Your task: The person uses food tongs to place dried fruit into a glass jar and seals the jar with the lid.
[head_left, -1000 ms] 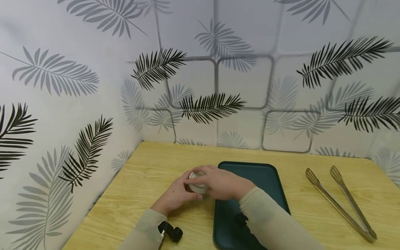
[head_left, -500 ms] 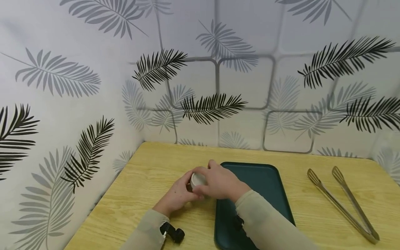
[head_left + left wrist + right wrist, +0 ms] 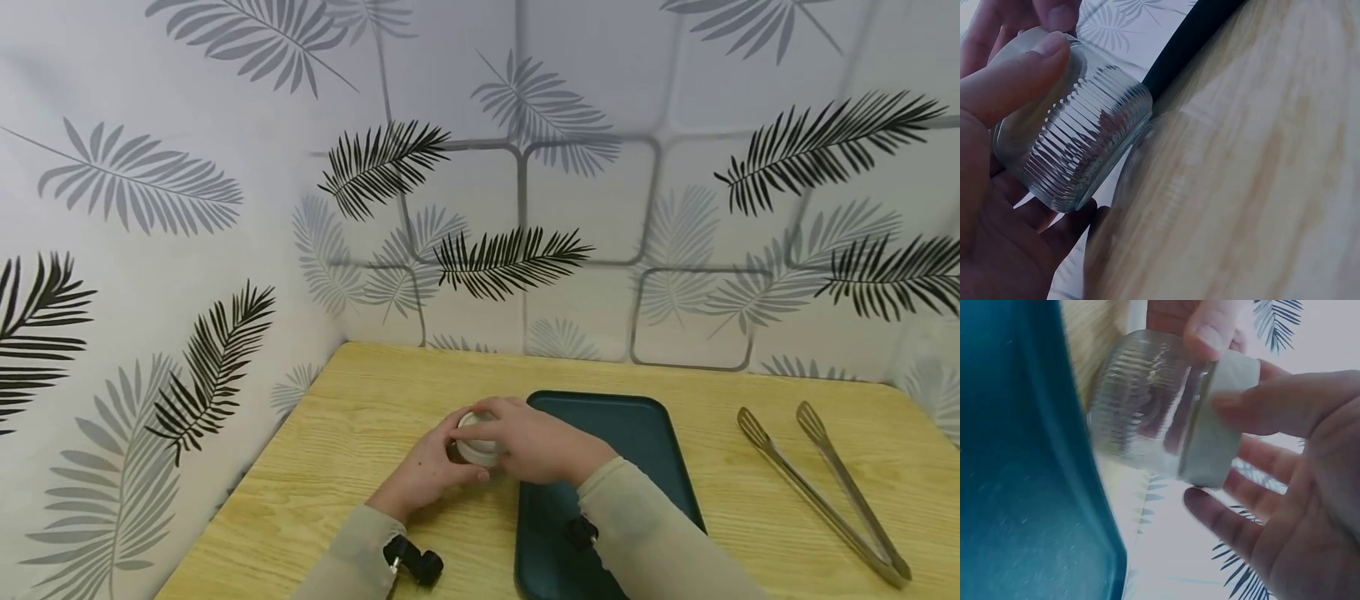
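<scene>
A clear ribbed glass jar [image 3: 1138,403] with a whitish lid [image 3: 1210,453] is between my two hands, left of the tray. My left hand [image 3: 423,471] grips the jar's body from the left, its fingers and thumb round the glass. From the right, my right hand [image 3: 543,446] holds the lid, thumb on one side and fingers at the other, in the right wrist view. In the left wrist view the jar's ribbed wall [image 3: 1088,128] shows close over the wooden table. The head view has most of the jar's body hidden by my hands.
A dark green tray [image 3: 645,454] lies under my right forearm, just right of the jar. Metal tongs [image 3: 817,492] lie spread on the wooden table [image 3: 390,375] at the right. Patterned walls [image 3: 480,192] rise behind and left of the table.
My right hand turned on the lid half a second ago, then turned back to about its earlier pose. My left hand keeps its hold on the jar. Tray and tongs stay put.
</scene>
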`<move>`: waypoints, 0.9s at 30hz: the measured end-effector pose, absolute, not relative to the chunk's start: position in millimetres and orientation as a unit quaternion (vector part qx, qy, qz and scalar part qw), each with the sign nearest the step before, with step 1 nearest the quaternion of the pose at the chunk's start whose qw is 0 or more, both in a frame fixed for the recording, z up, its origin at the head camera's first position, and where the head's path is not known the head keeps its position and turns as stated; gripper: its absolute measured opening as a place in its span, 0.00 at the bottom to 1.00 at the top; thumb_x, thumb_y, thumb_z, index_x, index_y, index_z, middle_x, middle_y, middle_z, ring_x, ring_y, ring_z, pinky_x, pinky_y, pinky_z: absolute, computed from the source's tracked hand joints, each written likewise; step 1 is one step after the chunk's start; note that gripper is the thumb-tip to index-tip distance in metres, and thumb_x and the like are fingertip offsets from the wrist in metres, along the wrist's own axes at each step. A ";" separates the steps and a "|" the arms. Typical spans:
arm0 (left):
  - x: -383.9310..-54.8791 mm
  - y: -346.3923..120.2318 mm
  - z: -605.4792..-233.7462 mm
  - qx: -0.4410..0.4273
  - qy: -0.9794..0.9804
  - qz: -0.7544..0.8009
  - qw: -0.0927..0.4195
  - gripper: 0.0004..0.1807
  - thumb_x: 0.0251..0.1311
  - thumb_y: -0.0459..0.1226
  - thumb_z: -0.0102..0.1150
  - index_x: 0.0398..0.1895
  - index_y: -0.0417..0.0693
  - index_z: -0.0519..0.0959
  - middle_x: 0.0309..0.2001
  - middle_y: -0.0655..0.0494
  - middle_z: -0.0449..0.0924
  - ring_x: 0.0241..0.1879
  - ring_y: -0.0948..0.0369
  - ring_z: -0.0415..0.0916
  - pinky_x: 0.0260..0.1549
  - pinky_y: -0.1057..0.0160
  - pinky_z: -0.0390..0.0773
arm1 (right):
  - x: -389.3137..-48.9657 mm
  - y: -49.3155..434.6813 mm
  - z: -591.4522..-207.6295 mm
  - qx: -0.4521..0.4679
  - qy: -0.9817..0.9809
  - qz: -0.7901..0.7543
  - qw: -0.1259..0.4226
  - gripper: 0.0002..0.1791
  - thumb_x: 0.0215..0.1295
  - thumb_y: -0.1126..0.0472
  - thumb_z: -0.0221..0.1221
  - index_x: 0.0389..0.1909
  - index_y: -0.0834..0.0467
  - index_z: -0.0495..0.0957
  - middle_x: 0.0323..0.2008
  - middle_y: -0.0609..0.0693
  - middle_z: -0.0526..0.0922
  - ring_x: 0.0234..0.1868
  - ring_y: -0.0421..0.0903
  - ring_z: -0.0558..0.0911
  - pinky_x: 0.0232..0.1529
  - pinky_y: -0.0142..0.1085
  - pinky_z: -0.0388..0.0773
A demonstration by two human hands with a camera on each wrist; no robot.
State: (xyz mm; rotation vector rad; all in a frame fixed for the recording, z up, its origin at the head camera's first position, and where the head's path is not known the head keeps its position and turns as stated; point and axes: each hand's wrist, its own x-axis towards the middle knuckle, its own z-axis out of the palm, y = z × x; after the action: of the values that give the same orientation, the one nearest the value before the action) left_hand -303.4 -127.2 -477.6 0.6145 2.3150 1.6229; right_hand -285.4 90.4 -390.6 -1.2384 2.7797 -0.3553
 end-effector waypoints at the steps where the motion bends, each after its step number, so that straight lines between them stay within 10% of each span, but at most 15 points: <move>1: -303.6 -127.1 -477.7 0.213 0.793 0.557 0.125 0.52 0.54 0.49 0.77 0.79 0.66 0.56 0.66 0.56 0.71 0.57 0.55 0.74 0.54 0.53 0.75 | -285.2 89.7 -390.9 -0.398 0.910 -0.112 0.032 0.33 0.69 0.64 0.62 0.73 0.41 0.70 0.71 0.55 0.66 0.69 0.59 0.67 0.62 0.53 0.71; 9: -301.5 -125.0 -479.5 0.219 0.783 0.567 0.130 0.47 0.55 0.49 0.77 0.76 0.65 0.61 0.67 0.54 0.67 0.59 0.54 0.72 0.54 0.54 0.75 | -283.6 78.6 -397.1 -0.298 0.946 -0.125 0.010 0.35 0.63 0.40 0.68 0.71 0.34 0.70 0.54 0.54 0.72 0.47 0.50 0.70 0.39 0.44 0.76; 27: -305.1 -128.6 -476.5 0.235 0.798 0.546 0.100 0.45 0.56 0.46 0.76 0.76 0.64 0.62 0.68 0.58 0.68 0.63 0.58 0.69 0.60 0.53 0.70 | -275.2 70.7 -406.4 -0.268 0.959 -0.088 -0.034 0.31 0.73 0.40 0.57 0.74 0.38 0.66 0.47 0.55 0.70 0.39 0.48 0.68 0.31 0.41 0.75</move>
State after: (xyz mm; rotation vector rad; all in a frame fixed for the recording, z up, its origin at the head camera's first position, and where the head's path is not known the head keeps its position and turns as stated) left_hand -305.1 -128.6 -476.5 0.6950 2.3588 1.6133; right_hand -275.2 70.7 -406.4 -0.8619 3.0787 -0.2822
